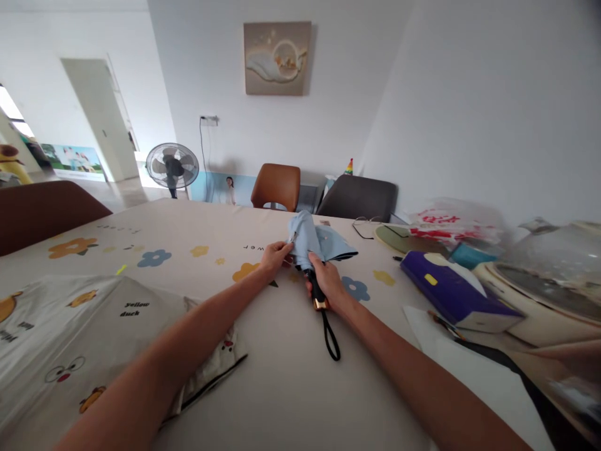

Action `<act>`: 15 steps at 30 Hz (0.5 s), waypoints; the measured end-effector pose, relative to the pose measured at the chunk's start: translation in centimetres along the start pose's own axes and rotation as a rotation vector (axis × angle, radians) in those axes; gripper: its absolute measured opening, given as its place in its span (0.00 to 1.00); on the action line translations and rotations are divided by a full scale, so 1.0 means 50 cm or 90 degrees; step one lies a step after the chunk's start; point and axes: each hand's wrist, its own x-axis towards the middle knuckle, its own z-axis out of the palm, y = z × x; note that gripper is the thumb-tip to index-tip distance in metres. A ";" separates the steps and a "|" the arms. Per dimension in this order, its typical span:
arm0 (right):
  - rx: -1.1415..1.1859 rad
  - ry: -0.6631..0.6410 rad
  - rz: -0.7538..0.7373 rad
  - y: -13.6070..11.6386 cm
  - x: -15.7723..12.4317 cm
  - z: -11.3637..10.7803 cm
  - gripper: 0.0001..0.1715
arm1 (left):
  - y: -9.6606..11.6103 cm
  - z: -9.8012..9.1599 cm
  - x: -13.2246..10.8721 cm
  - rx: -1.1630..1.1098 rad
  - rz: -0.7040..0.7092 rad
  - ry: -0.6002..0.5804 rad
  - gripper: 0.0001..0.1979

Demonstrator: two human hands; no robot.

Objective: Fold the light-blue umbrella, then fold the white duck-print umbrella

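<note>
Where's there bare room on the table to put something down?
The table is bare at the near side, between the duck-print cloth and right arm, below the black strap. Another patch lies beyond the cloth, left of the light blue umbrella; the flowers there look printed. The right side is crowded: purple box, plastic bag, white sheet.

The folding umbrella [305, 238] I held had matt, creased cloth panels, a smooth, plastic-looking handle [317, 289] and a shiny, metal-looking collar [321, 305]. I saw a smooth tablecloth [282, 388] with a faint sheen, a crinkled, translucent plastic bag [451, 219], a tissue box [446, 291] like smooth coated card, and a chair [276, 185] in smooth, leather-like upholstery.
</note>
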 end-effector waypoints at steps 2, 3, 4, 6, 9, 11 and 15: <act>-0.008 0.000 0.003 -0.001 0.003 0.003 0.25 | 0.000 -0.001 0.009 0.029 -0.002 -0.010 0.10; -0.011 -0.001 0.003 -0.002 0.003 0.003 0.25 | -0.002 -0.002 0.011 0.047 -0.003 -0.013 0.10; -0.013 -0.001 0.004 -0.002 0.003 0.004 0.26 | -0.003 -0.002 0.012 0.068 -0.005 -0.012 0.09; -0.016 0.000 0.003 -0.002 0.002 0.005 0.26 | -0.006 -0.005 0.010 0.116 -0.010 0.000 0.10; -0.014 0.010 0.002 -0.002 0.002 0.005 0.24 | 0.000 -0.014 0.001 0.201 -0.006 0.054 0.09; -0.010 0.021 0.000 -0.002 0.002 0.006 0.23 | 0.018 -0.017 -0.010 0.252 0.014 0.121 0.04; 0.008 0.023 -0.007 0.000 0.002 0.006 0.21 | 0.067 0.020 -0.037 0.342 0.213 0.175 0.10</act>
